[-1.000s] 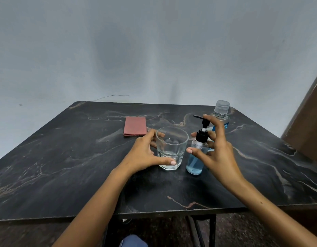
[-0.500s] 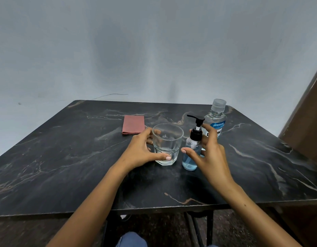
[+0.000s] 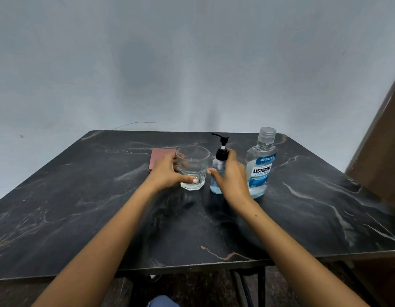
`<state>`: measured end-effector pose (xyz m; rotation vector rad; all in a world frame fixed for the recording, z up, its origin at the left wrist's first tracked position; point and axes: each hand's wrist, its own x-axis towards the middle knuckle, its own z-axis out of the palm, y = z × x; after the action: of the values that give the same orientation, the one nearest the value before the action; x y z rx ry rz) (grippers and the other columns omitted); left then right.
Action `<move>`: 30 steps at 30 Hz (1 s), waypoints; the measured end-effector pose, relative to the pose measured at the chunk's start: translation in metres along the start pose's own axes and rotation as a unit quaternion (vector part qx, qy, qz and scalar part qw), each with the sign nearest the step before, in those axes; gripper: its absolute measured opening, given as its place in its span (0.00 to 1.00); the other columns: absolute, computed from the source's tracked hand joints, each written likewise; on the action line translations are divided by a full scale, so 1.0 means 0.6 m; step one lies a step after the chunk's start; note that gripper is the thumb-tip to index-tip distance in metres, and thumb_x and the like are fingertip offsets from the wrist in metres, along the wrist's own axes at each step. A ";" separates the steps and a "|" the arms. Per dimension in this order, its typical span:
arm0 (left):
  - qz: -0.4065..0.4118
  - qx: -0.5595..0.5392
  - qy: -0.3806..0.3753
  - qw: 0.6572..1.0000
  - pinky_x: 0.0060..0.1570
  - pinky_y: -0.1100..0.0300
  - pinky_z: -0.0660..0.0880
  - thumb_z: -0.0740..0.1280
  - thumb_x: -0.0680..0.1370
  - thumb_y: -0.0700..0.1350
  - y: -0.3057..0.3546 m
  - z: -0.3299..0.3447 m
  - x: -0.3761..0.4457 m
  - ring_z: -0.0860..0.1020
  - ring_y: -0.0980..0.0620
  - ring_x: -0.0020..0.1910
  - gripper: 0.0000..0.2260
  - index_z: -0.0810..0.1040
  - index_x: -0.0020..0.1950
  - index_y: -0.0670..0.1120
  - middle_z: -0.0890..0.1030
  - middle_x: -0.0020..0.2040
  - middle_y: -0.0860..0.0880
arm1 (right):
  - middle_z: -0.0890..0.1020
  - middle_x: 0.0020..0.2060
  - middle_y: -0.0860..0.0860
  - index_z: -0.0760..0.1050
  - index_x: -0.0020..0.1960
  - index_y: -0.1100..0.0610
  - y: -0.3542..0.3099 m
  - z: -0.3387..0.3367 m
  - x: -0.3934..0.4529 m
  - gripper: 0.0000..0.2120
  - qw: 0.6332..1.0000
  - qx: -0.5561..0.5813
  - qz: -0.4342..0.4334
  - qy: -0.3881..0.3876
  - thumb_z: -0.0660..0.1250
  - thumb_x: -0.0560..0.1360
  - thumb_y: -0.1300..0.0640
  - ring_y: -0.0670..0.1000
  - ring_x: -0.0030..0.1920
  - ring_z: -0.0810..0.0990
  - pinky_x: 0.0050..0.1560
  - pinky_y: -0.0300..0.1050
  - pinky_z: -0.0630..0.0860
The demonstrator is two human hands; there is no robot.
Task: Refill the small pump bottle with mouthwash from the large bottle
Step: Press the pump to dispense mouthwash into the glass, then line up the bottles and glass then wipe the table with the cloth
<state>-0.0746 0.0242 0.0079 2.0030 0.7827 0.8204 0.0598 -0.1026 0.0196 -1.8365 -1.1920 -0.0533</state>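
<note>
A small clear pump bottle with a black pump head and some blue liquid stands upright near the table's middle. My right hand is wrapped around its right side, thumb in front. To its right stands the large mouthwash bottle, capped, with a blue label and blue liquid low inside. Left of the pump bottle, my left hand grips an empty clear drinking glass from its left side, thumb across the front.
All of it rests on a black marble-patterned table. A folded reddish cloth lies flat behind my left hand. A brown wooden panel rises at the right edge. A grey wall stands behind the table.
My right hand has closed around the pump bottle. The view has shifted, so the large bottle now shows fully to the right. My left hand stays on the glass.
</note>
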 end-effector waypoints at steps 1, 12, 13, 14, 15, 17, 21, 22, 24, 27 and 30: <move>-0.001 0.002 0.003 1.000 0.53 0.58 0.77 0.84 0.57 0.44 0.000 -0.002 0.009 0.81 0.53 0.51 0.27 0.74 0.49 0.54 0.82 0.48 0.55 | 0.80 0.55 0.59 0.64 0.65 0.61 0.000 0.008 0.011 0.25 1.000 -0.006 0.010 0.001 0.71 0.73 0.57 0.60 0.56 0.78 0.50 0.46 0.71; -0.048 0.056 0.012 0.997 0.57 0.54 0.76 0.83 0.59 0.44 -0.014 -0.008 0.117 0.79 0.48 0.56 0.32 0.73 0.59 0.44 0.80 0.57 0.47 | 0.78 0.56 0.59 0.68 0.61 0.63 0.019 0.069 0.137 0.18 0.995 0.009 0.098 0.015 0.69 0.74 0.61 0.60 0.56 0.77 0.53 0.49 0.72; -0.049 0.058 0.010 0.997 0.57 0.55 0.75 0.83 0.59 0.44 -0.015 -0.007 0.124 0.79 0.48 0.56 0.32 0.73 0.59 0.44 0.81 0.58 0.47 | 0.78 0.56 0.59 0.68 0.61 0.63 0.020 0.072 0.144 0.18 0.994 0.012 0.104 0.017 0.69 0.74 0.61 0.60 0.56 0.77 0.54 0.50 0.73; -0.050 0.058 0.007 0.997 0.57 0.54 0.75 0.83 0.59 0.44 -0.015 -0.006 0.132 0.79 0.48 0.56 0.32 0.73 0.59 0.44 0.81 0.58 0.47 | 0.78 0.56 0.59 0.68 0.61 0.62 0.022 0.075 0.151 0.18 0.994 0.015 0.107 0.019 0.69 0.74 0.61 0.60 0.56 0.77 0.56 0.52 0.74; -0.050 0.059 0.004 0.997 0.58 0.53 0.75 0.83 0.60 0.43 -0.016 -0.006 0.139 0.79 0.48 0.56 0.32 0.73 0.59 0.44 0.80 0.58 0.46 | 0.77 0.57 0.59 0.68 0.61 0.62 0.024 0.077 0.157 0.18 0.994 0.018 0.108 0.020 0.69 0.75 0.61 0.60 0.56 0.77 0.57 0.53 0.74; -0.051 0.065 -0.002 0.997 0.60 0.51 0.74 0.82 0.60 0.43 -0.017 -0.006 0.151 0.78 0.47 0.58 0.32 0.73 0.60 0.43 0.80 0.60 0.45 | 0.77 0.57 0.59 0.68 0.61 0.63 0.028 0.082 0.167 0.17 0.993 0.021 0.110 0.021 0.68 0.75 0.61 0.60 0.56 0.77 0.58 0.54 0.74; -0.053 0.059 -0.009 0.997 0.63 0.49 0.73 0.82 0.61 0.42 -0.018 -0.006 0.162 0.77 0.47 0.61 0.34 0.72 0.63 0.42 0.79 0.62 0.45 | 0.77 0.57 0.58 0.69 0.61 0.63 0.034 0.091 0.180 0.17 0.992 0.025 0.116 0.033 0.68 0.75 0.62 0.59 0.56 0.77 0.55 0.51 0.74; -0.054 0.055 -0.008 0.997 0.63 0.50 0.73 0.82 0.61 0.42 -0.019 -0.005 0.163 0.77 0.47 0.61 0.34 0.73 0.63 0.42 0.79 0.62 0.45 | 0.77 0.57 0.58 0.68 0.61 0.63 0.035 0.093 0.182 0.17 0.992 0.026 0.118 0.037 0.68 0.75 0.62 0.58 0.55 0.77 0.54 0.50 0.73; -0.052 0.056 -0.005 0.997 0.60 0.54 0.74 0.82 0.61 0.42 -0.019 -0.004 0.162 0.78 0.48 0.59 0.32 0.74 0.62 0.42 0.80 0.61 0.45 | 0.77 0.58 0.58 0.68 0.62 0.63 0.037 0.098 0.184 0.18 0.991 0.031 0.120 0.045 0.68 0.75 0.63 0.57 0.55 0.77 0.53 0.49 0.73; -0.049 0.059 0.022 0.997 0.49 0.66 0.72 0.82 0.61 0.43 -0.016 0.000 0.144 0.77 0.53 0.54 0.34 0.74 0.64 0.41 0.79 0.61 0.46 | 0.76 0.61 0.57 0.64 0.68 0.63 0.036 0.103 0.183 0.24 0.989 0.037 0.128 0.058 0.68 0.75 0.63 0.54 0.54 0.77 0.56 0.48 0.74; -0.052 0.033 0.096 0.993 0.48 0.67 0.71 0.81 0.63 0.41 -0.013 0.006 0.116 0.76 0.50 0.55 0.36 0.70 0.68 0.39 0.77 0.62 0.43 | 0.68 0.70 0.59 0.53 0.75 0.64 0.033 0.101 0.175 0.37 0.989 0.038 0.131 0.063 0.70 0.74 0.63 0.58 0.68 0.70 0.68 0.51 0.68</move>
<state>-0.0323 0.0789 0.0180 1.9410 1.0271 0.9462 0.1054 0.0115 0.0214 -1.8777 -0.8470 0.0251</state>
